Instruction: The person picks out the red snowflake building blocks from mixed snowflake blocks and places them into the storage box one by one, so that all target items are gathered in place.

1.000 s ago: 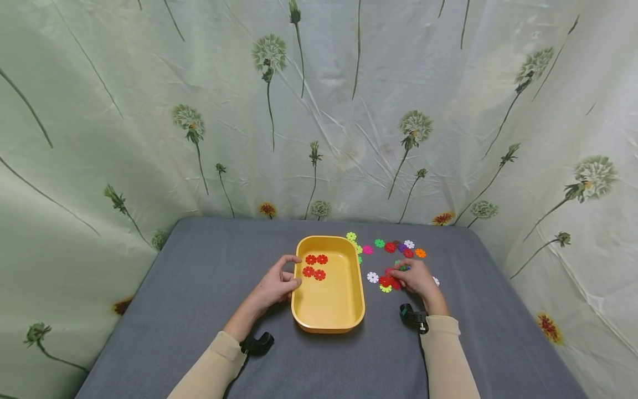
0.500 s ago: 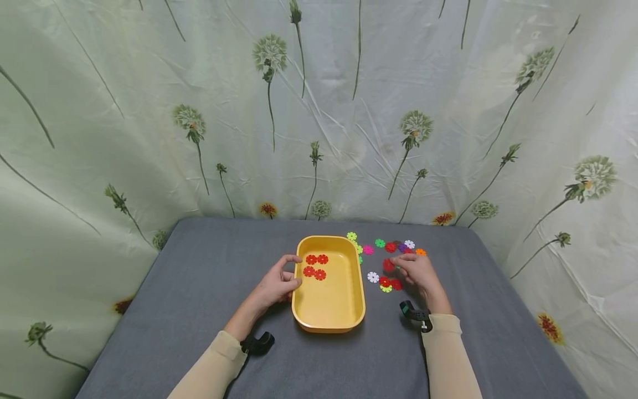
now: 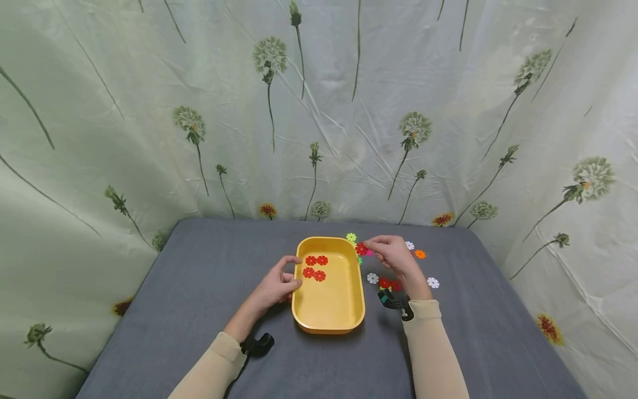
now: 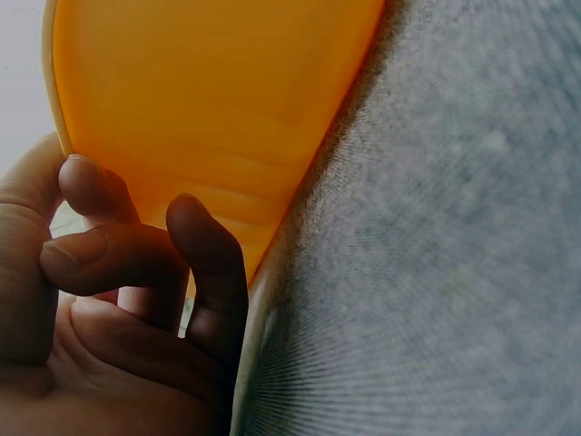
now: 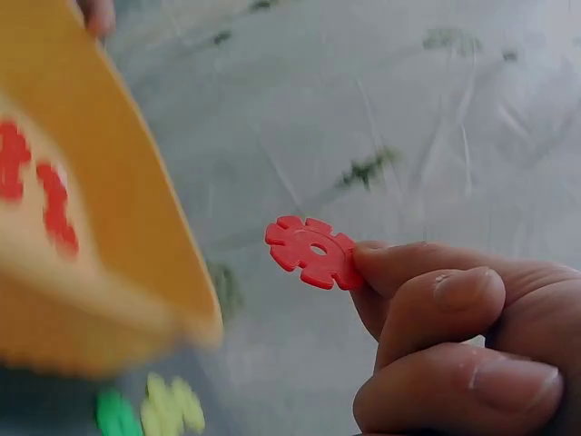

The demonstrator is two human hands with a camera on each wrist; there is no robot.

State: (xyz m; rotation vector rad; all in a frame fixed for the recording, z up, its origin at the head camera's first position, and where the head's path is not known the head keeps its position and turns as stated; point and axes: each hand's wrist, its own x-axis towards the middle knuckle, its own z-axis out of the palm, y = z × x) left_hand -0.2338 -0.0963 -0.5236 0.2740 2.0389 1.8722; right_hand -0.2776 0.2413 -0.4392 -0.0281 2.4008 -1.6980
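Note:
A yellow plastic tray (image 3: 329, 310) stands mid-table, with several red snowflake discs (image 3: 319, 275) lying in its far left part. My left hand (image 3: 277, 282) holds the tray's left side, thumb and forefinger at the rim; in the left wrist view its fingers (image 4: 209, 245) lie curled against the tray's outer wall. Between thumb and forefinger my right hand (image 3: 396, 257) pinches a red snowflake disc (image 5: 313, 252) by its edge. That disc is up in the air, just right of the tray's far right rim in the head view.
Right of the tray lie loose snowflake discs: a white disc (image 3: 372, 278), two red discs (image 3: 384, 283) over a yellow-green one, an orange disc (image 3: 421, 254) and another white disc (image 3: 433, 282). My right forearm hides part of this area. A flowered curtain (image 3: 349, 138) hangs behind the table.
My right hand has lifted a red snowflake disc from the loose ones and carried it left and away from me, toward the tray's far right rim. The left hand has stayed on the tray.

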